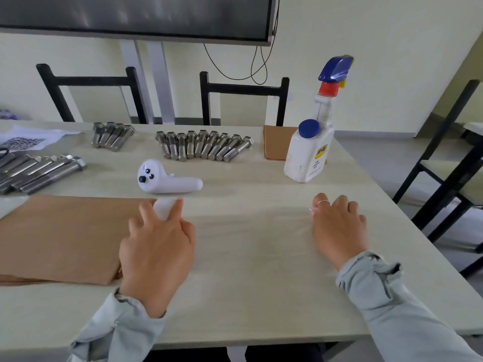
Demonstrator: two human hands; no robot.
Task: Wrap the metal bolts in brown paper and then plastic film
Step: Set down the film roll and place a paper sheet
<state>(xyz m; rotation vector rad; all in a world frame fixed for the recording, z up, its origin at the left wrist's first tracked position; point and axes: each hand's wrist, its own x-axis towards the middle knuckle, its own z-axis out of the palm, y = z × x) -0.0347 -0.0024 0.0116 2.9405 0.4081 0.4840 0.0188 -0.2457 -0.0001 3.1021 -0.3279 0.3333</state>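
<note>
Your counter (261, 270) is wide and pale. A big sheet of brown paper (62, 236) lies flat at 9 o'clock from the middle. A smaller brown piece (275, 142) lies at 1 o'clock, behind a white spray bottle (309, 152) with a blue top.

Your left hand (156, 246) rests at the right edge of the big paper. Its grip is curled round a white roll (164, 208), with fingers on both sides of it. The roll is blurred. Your right hand (338, 226) is at 3 o'clock, its grip loosely bent and holding nothing you can see.

A white controller (167, 180) lies just past your left hand.

The metal bolts wait in three bunches: a long row (203, 147) at 12 o'clock, a small bunch (112, 135) at 11 o'clock, and bigger ones (39, 172) at 10 o'clock.
</note>
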